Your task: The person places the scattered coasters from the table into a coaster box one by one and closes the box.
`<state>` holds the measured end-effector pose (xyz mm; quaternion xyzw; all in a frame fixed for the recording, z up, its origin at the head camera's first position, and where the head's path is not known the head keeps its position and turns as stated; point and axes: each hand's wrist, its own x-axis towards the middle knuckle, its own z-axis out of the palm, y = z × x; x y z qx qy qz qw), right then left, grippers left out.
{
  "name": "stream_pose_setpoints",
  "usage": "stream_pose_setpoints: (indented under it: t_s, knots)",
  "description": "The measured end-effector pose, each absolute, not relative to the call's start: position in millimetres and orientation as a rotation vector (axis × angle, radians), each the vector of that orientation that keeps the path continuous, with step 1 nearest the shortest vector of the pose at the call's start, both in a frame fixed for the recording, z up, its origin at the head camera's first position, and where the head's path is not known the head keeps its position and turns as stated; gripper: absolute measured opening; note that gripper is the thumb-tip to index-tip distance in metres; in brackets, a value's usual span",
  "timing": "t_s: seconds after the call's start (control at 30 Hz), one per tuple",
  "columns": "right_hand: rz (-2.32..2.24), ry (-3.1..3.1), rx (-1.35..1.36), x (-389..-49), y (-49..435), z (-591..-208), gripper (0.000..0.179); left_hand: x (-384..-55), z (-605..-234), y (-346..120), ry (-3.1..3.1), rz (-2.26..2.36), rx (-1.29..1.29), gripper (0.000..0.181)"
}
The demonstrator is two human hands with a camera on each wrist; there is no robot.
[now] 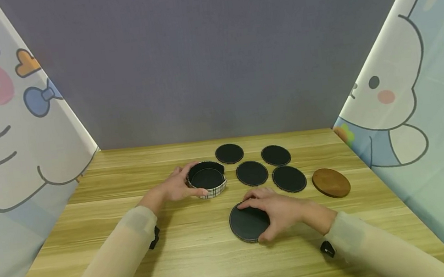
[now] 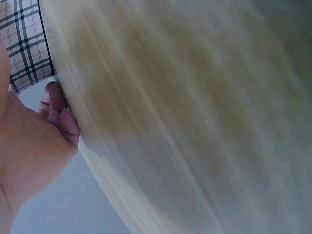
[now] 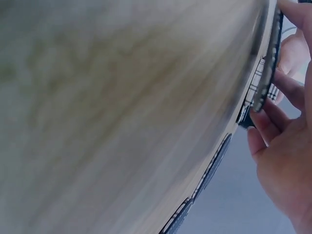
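My left hand [image 1: 177, 185] grips a round coaster holder [image 1: 217, 191], plaid outside and black inside, with a gap in its wall on the right. The left wrist view shows its plaid wall [image 2: 27, 41] beside my fingers. Closer to me, a round black coaster [image 1: 249, 223] is pinched at its rim by my right hand [image 1: 279, 210]. From the right wrist view, this coaster's edge [image 3: 269, 73] stands off the table between thumb and fingers. Behind it lie several more black coasters [image 1: 252, 173], flat on the wood.
A brown round wooden disc [image 1: 331, 183] lies at the right of the wooden table [image 1: 204, 265]. A grey panel [image 1: 203, 57] rises at the table's back edge. Cartoon-printed sheets [image 1: 390, 90] hang along both sides.
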<state>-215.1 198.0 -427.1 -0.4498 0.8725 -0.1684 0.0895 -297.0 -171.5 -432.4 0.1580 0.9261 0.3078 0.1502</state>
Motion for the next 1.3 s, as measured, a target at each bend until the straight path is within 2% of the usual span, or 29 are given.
stream_pose_setpoints:
  t_s: [0.67, 1.3]
  knots:
    - [-0.734, 2.816, -1.166, -248, 199, -418, 0.086, -298, -433, -172, 2.656, 0.902, 0.463, 0.121]
    - [-0.786, 2.864, -1.086, -286, 172, -408, 0.085, -298, -433, -174, 2.647, 0.9, 0.489, 0.121]
